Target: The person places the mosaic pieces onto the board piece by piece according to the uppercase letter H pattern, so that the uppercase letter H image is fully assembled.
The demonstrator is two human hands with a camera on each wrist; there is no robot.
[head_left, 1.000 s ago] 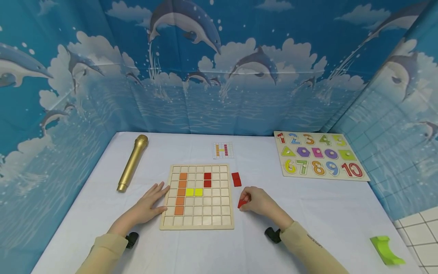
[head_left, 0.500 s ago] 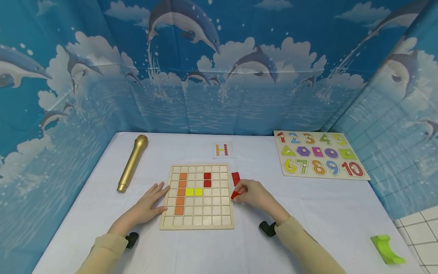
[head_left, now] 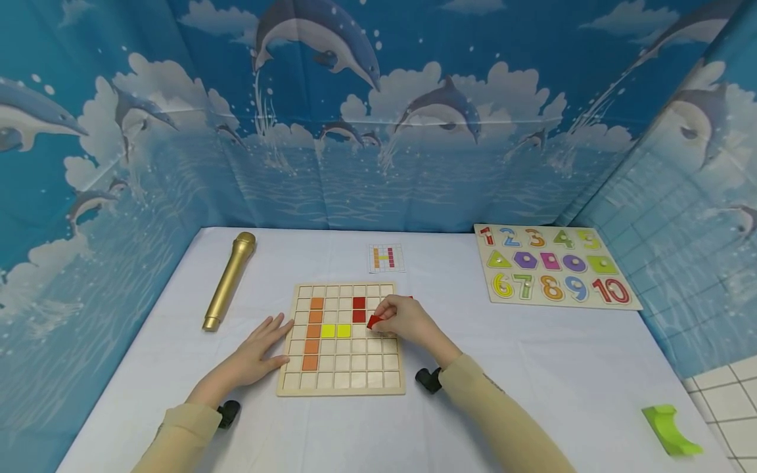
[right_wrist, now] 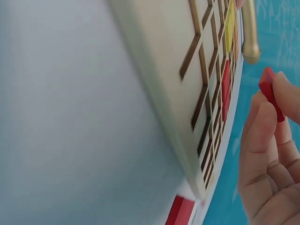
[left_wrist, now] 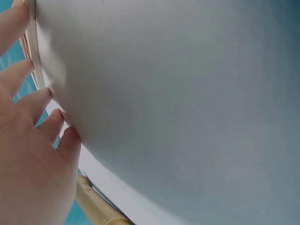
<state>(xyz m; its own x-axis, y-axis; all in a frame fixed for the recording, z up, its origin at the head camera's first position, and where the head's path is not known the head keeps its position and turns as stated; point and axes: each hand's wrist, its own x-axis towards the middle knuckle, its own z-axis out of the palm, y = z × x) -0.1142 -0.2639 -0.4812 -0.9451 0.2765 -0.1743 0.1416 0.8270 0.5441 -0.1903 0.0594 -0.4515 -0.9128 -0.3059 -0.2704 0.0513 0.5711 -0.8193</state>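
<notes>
A square wooden grid board [head_left: 340, 394] lies on the white table. It holds a column of orange tiles [head_left: 312, 346], two yellow tiles [head_left: 336, 331] beside that column, and two red tiles [head_left: 359, 309] further right. My right hand [head_left: 408, 322] is above the board's right part, pinching a red tile [right_wrist: 269, 91] between thumb and fingers, just right of the placed red ones. Fingers spread, my left hand [head_left: 251, 358] rests at the board's left edge. Loose red tiles [right_wrist: 180, 211] lie by the board's right side, mostly hidden behind my right hand in the head view.
Behind the board lies a small pattern card [head_left: 386, 258]. A gold microphone [head_left: 229, 282] is at the left. Back right is a number and shape puzzle board [head_left: 558, 269]; a green curved block [head_left: 672, 430] sits front right. Dolphin-print curtain [head_left: 331, 177] encloses the table's far side.
My right hand has carried the red tile leftward from the table, beside the board, to over its grid. The left hand has stayed in place.
</notes>
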